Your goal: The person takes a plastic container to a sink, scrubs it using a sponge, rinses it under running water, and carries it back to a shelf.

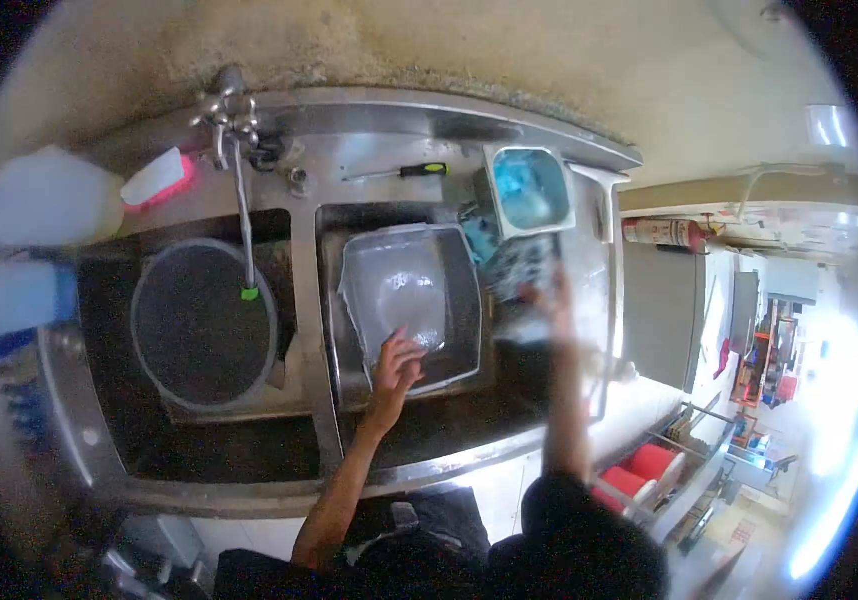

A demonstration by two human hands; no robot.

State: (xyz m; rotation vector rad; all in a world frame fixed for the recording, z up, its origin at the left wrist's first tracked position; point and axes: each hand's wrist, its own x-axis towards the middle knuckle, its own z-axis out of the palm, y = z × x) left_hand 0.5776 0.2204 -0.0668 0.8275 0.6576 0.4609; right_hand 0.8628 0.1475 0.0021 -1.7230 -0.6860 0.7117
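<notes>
In the right sink basin lies a clear rectangular plastic container (364, 290), wet and shiny. My left hand (401, 368) is over its near edge with the fingers apart, holding nothing I can see. Motion smears my right hand (547, 298), so its grip cannot be made out. It is beside a blurred dark-and-white patterned thing (524, 265) at the basin's right side. Just beyond stands a metal container (496, 190) with blue liquid or cloth inside. A bluish cloth-like thing (481, 235) lies against its left side.
A round grey tub (139, 310) fills much of the left basin, under the tap (243, 220). On the back ledge lie a screwdriver (424, 170) and a pink-and-white brush (161, 180). Plastic jugs (44, 200) stand at left. Red containers (654, 465) sit on a rack at right.
</notes>
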